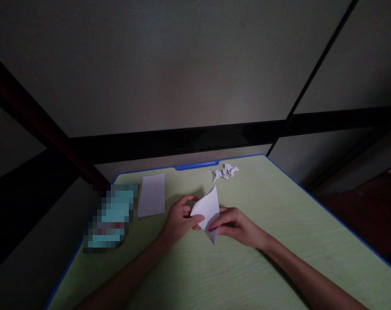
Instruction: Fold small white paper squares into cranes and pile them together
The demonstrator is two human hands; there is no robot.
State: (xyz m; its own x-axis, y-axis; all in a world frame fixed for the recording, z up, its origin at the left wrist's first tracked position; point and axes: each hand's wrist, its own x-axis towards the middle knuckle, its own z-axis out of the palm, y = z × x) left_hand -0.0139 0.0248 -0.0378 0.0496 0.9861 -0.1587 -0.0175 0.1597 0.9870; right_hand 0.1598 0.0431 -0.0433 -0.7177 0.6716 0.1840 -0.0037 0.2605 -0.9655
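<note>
Both of my hands hold a folded white sheet of paper (208, 209) a little above the middle of a pale green table (279, 241). My left hand (179, 217) pinches the paper's left edge with thumb and fingers. My right hand (235, 224) grips its lower right side, fingers closed on the fold. The paper stands up in a pointed, kite-like shape.
A flat white sheet (152, 195) lies to the left of my hands. Several small folded paper figures (223, 172) sit near the far edge. A blurred teal object (109, 217) rests at the table's left edge. The table has a blue rim; a dim wall stands behind.
</note>
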